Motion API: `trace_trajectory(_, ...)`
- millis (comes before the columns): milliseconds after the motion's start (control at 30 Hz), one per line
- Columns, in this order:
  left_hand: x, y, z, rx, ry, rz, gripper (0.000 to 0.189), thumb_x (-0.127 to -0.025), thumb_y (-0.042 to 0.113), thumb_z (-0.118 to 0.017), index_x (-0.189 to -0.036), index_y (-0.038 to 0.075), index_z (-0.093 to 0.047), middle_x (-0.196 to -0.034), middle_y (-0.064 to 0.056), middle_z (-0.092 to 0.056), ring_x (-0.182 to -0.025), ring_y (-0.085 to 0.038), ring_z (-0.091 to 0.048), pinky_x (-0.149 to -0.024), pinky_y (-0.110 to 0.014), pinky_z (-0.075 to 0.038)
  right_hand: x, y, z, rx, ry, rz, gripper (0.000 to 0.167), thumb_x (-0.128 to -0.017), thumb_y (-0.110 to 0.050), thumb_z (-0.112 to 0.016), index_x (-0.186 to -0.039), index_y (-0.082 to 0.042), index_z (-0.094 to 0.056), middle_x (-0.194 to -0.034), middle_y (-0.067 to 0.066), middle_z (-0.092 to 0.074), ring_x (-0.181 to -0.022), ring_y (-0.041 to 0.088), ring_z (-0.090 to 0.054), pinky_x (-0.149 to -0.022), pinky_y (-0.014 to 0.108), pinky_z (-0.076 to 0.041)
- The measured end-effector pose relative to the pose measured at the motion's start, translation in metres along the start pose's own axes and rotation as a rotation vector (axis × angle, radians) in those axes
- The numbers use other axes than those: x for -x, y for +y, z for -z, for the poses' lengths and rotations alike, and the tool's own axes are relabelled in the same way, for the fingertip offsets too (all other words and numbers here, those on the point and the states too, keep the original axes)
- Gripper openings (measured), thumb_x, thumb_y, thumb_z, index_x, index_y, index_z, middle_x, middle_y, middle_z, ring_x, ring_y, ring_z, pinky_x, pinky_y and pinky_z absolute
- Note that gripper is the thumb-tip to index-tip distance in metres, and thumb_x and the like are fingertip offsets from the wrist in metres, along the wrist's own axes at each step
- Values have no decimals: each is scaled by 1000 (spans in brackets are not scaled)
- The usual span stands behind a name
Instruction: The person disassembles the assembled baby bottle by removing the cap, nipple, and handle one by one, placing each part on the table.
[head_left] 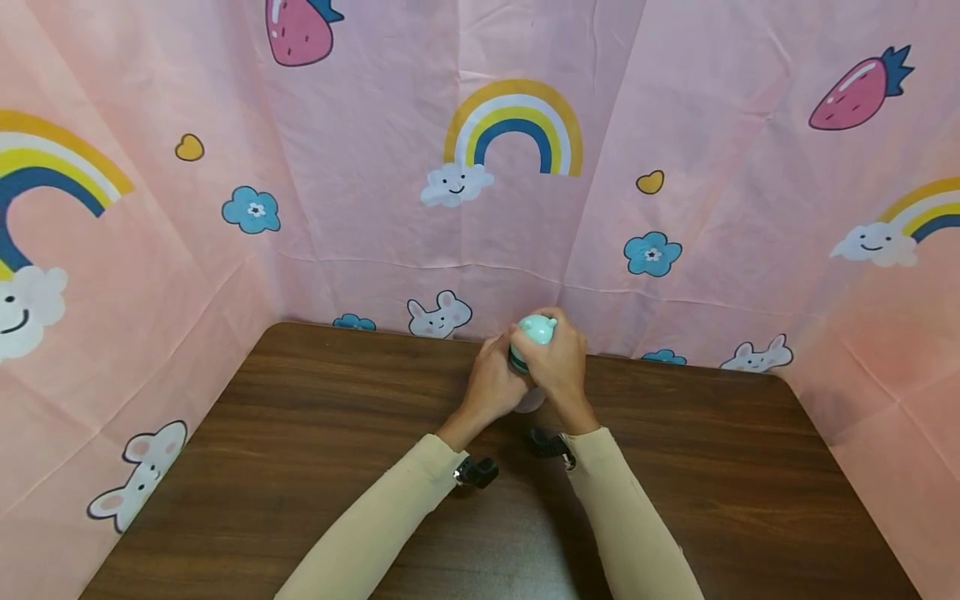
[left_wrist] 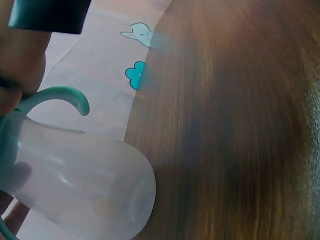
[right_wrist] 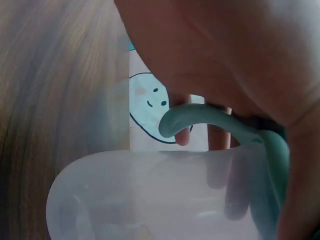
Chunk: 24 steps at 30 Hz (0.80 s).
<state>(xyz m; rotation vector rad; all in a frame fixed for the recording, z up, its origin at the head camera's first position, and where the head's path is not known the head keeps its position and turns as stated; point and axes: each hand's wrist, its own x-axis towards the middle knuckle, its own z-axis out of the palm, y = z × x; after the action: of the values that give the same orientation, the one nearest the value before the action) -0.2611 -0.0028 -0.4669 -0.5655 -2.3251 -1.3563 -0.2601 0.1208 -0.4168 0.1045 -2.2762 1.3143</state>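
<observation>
Over the far part of the table, both hands hold a baby bottle with a clear rounded body (left_wrist: pixel 95 175) and a mint-green lid (head_left: pixel 536 327) that has small ear-like bumps. A curved green handle (left_wrist: pixel 62 94) sticks out from its collar in the left wrist view, and a similar handle (right_wrist: pixel 200 114) shows in the right wrist view. My left hand (head_left: pixel 495 387) grips the bottle around the collar, just under the lid. Curled about the lid from the right is my right hand (head_left: pixel 562 360). The hands hide much of the collar.
A dark wood-grain table (head_left: pixel 337 417) lies below the hands. Behind and beside it hangs a pink cloth (head_left: pixel 360 167) printed with rainbows, strawberries and flowers. A black strap (head_left: pixel 477 472) sits on the left wrist, another strap (head_left: pixel 551 443) on the right.
</observation>
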Motion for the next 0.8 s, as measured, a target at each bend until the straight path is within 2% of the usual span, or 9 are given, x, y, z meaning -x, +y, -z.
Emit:
trace_trajectory(33,1,9,5,-4,-15,22,61,-82,12,-86,-135,-8,-65,-121,-23,-74,-119,-43,-63,-100,-61,-54,0,0,1,0,-9,1,40,-86,-38,-85,-109,-9,-74,-91,12,-76,-76,30,-68,-62,44,-52)
trace_trajectory(267,0,11,6,-35,-57,67,52,-84,12,-88,-129,-7,-67,-122,-20,-75,-122,-41,-64,-104,-57,-53,2,3,6,-35,-81,1,51,-88,-37,-90,-124,-7,-71,-106,15,-77,-89,33,-71,-73,48,-56)
trace_trajectory(400,0,11,5,-49,-64,80,55,-84,18,-91,-129,-6,-68,-122,-19,-75,-122,-41,-64,-104,-57,-53,5,4,11,-97,-118,-8,62,-89,-37,-92,-137,-9,-65,-119,15,-74,-99,34,-70,-81,49,-56)
trace_trajectory(533,1,13,5,-48,-84,133,66,-85,27,-93,-136,-4,-66,-128,-18,-72,-126,-39,-62,-106,-58,-52,11,6,19,-163,-131,-14,69,-90,-32,-93,-146,-9,-61,-133,14,-70,-113,33,-68,-92,52,-56)
trace_trajectory(633,2,15,6,-48,-93,159,70,-85,30,-93,-139,-2,-64,-131,-17,-70,-127,-37,-61,-106,-58,-52,17,9,23,-179,-123,5,70,-90,-27,-94,-147,-4,-60,-135,16,-69,-117,33,-67,-96,52,-57)
trace_trajectory(800,2,16,7,-51,-81,139,68,-85,27,-94,-138,-2,-64,-128,-18,-71,-125,-37,-62,-105,-58,-52,22,16,28,-156,-114,33,71,-87,-24,-96,-145,-2,-61,-131,17,-70,-116,32,-67,-96,50,-58)
